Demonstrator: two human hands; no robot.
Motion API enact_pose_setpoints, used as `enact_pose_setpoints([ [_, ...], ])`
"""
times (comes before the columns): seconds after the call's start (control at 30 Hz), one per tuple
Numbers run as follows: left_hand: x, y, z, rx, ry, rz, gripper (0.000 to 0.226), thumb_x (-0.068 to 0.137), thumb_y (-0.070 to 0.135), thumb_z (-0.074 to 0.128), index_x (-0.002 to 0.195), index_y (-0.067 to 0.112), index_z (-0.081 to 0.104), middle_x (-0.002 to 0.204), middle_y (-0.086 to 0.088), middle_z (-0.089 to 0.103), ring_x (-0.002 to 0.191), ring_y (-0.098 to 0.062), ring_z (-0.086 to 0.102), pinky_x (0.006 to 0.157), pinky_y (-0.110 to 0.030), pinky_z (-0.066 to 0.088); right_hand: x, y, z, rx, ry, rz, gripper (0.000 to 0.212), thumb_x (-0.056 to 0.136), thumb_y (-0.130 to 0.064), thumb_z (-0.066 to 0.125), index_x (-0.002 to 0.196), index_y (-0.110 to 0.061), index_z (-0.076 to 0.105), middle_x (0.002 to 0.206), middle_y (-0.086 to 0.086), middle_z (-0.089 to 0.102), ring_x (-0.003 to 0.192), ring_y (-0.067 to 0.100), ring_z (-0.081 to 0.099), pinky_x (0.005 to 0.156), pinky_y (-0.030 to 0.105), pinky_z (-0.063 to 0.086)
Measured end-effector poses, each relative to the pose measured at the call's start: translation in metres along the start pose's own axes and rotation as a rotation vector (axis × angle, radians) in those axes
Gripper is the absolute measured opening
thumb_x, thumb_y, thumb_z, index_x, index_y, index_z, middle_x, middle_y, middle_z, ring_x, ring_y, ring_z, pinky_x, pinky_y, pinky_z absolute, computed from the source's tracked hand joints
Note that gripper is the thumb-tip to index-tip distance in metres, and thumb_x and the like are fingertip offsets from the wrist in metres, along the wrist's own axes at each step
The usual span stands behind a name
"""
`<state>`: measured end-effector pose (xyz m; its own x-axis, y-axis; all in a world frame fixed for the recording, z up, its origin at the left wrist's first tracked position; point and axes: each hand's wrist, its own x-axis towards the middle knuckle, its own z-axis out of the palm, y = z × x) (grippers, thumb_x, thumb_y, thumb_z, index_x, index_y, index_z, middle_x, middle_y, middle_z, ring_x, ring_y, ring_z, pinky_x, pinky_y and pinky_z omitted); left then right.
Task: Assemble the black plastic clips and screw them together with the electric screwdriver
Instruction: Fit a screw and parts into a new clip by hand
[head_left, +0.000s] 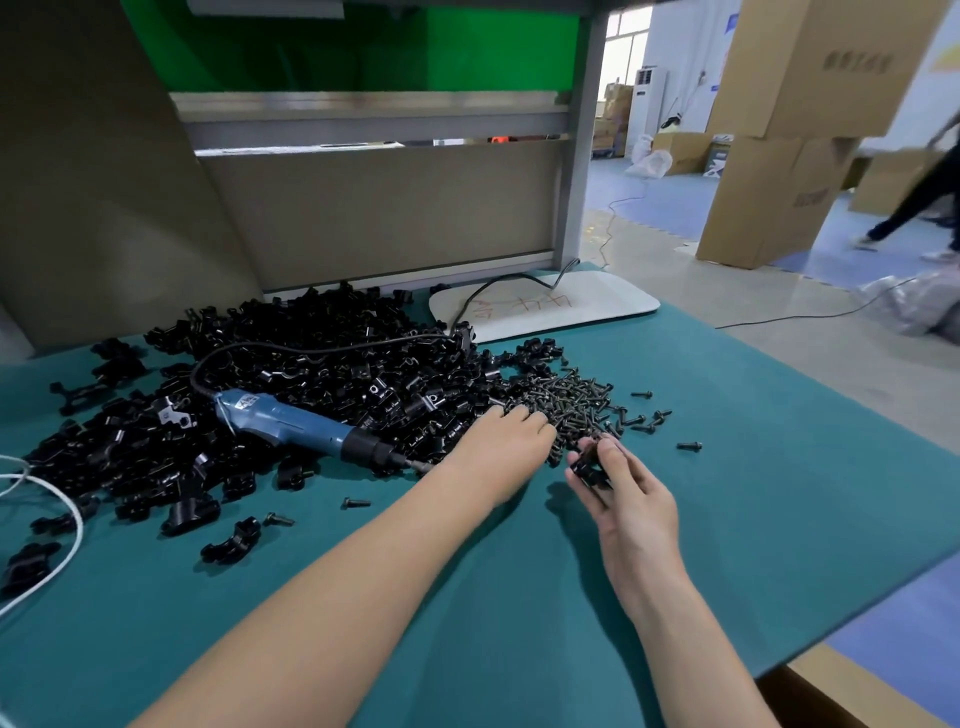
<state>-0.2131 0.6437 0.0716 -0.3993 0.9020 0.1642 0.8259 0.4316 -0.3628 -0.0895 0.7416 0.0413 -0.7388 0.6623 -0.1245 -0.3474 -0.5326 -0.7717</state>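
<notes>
Currently: the teal cloth-covered tabletop (727, 493) carries a broad heap of black plastic clips (311, 374) across its far left part. A blue electric screwdriver with black cord (291, 423) lies on its side on the heap's near slope, bit pointing right. A smaller heap of dark metal screws (571, 400) sits just right of the clips. Left hand (501, 441): palm down, fingers bent onto the screws; cannot tell whether it pinches one. Right hand (631, 499): just beside it, pinching a single black plastic clip (589, 467) between thumb and fingers.

White board (571, 306) on teal mat (727, 467); cardboard boxes (769, 197) beyond.
</notes>
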Motion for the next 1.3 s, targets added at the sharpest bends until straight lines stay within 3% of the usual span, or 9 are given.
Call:
enact_pose_setpoints([
  [0.23, 0.006, -0.001, 0.0, 0.06, 0.011, 0.139, 0.021, 0.101, 0.01, 0.047, 0.121, 0.01, 0.049, 0.122, -0.005, 0.058, 0.114, -0.026, 0.056, 0.086, -0.036, 0.043, 0.0, 0.0, 0.002, -0.024, 0.011, 0.001, 0.023, 0.097, -0.014, 0.068, 0.115, -0.001, 0.07, 0.106, 0.012, 0.078, 0.091, 0.022, 0.076, 0.076, 0.027, 0.062],
  [0.4, 0.0, -0.004, 0.002, -0.005, 0.038, 0.068, 0.031, 0.1, 0.01, 0.05, 0.13, 0.014, 0.048, 0.127, -0.002, 0.059, 0.12, -0.024, 0.053, 0.091, -0.035, 0.041, -0.001, 0.001, 0.002, -0.039, 0.002, 0.001, 0.021, 0.098, -0.015, 0.068, 0.113, -0.001, 0.071, 0.103, 0.01, 0.077, 0.091, 0.022, 0.075, 0.078, 0.029, 0.063],
  [0.47, -0.012, -0.004, -0.002, -0.282, 0.12, -0.096, 0.037, 0.101, 0.013, 0.051, 0.137, 0.02, 0.05, 0.13, 0.003, 0.06, 0.12, -0.018, 0.052, 0.095, -0.033, 0.041, -0.001, 0.001, 0.001, -0.02, -0.007, 0.012, 0.021, 0.099, -0.015, 0.066, 0.114, -0.001, 0.07, 0.101, 0.009, 0.077, 0.09, 0.021, 0.074, 0.078, 0.029, 0.063],
  [0.57, -0.044, 0.008, -0.013, -1.113, 0.241, -0.456, 0.02, 0.102, 0.022, 0.055, 0.12, 0.026, 0.062, 0.106, 0.013, 0.072, 0.097, 0.001, 0.06, 0.083, -0.021, 0.046, -0.001, 0.0, 0.002, 0.013, -0.04, 0.042, 0.02, 0.1, -0.013, 0.064, 0.115, 0.0, 0.069, 0.1, 0.01, 0.076, 0.088, 0.022, 0.074, 0.075, 0.028, 0.062],
  [0.63, -0.069, 0.019, -0.012, -1.524, 0.322, -0.578, 0.01, 0.1, 0.02, 0.061, 0.111, 0.021, 0.062, 0.097, 0.01, 0.077, 0.09, -0.002, 0.067, 0.077, -0.017, 0.05, -0.002, 0.0, 0.003, 0.029, -0.079, 0.067, 0.021, 0.1, -0.013, 0.064, 0.115, 0.0, 0.068, 0.102, 0.012, 0.077, 0.088, 0.023, 0.075, 0.073, 0.029, 0.062],
  [0.8, -0.102, 0.031, 0.003, -1.974, 0.475, -0.747, 0.012, 0.095, 0.013, 0.066, 0.106, 0.014, 0.07, 0.086, 0.006, 0.073, 0.078, -0.009, 0.066, 0.071, -0.022, 0.055, -0.007, 0.004, 0.008, -0.069, -0.222, 0.15, 0.041, 0.084, -0.022, 0.072, 0.118, 0.001, 0.068, 0.11, 0.02, 0.076, 0.096, 0.029, 0.076, 0.074, 0.031, 0.062],
  [1.0, -0.103, 0.032, 0.005, -1.984, 0.454, -0.722, 0.015, 0.098, 0.006, 0.062, 0.11, 0.01, 0.068, 0.096, -0.007, 0.078, 0.087, -0.014, 0.073, 0.076, -0.022, 0.057, -0.01, 0.006, 0.009, -0.144, -0.304, 0.176, 0.041, 0.082, -0.022, 0.073, 0.116, 0.0, 0.07, 0.111, 0.02, 0.076, 0.097, 0.031, 0.076, 0.074, 0.032, 0.062],
  [1.3, -0.103, 0.038, 0.004, -1.733, 0.421, -0.641, 0.007, 0.094, 0.015, 0.071, 0.099, 0.02, 0.073, 0.092, 0.006, 0.077, 0.082, -0.002, 0.067, 0.074, -0.019, 0.053, -0.013, 0.006, 0.01, -0.178, -0.384, 0.173, 0.039, 0.083, -0.023, 0.073, 0.115, 0.0, 0.071, 0.114, 0.024, 0.074, 0.104, 0.032, 0.074, 0.081, 0.037, 0.062],
])
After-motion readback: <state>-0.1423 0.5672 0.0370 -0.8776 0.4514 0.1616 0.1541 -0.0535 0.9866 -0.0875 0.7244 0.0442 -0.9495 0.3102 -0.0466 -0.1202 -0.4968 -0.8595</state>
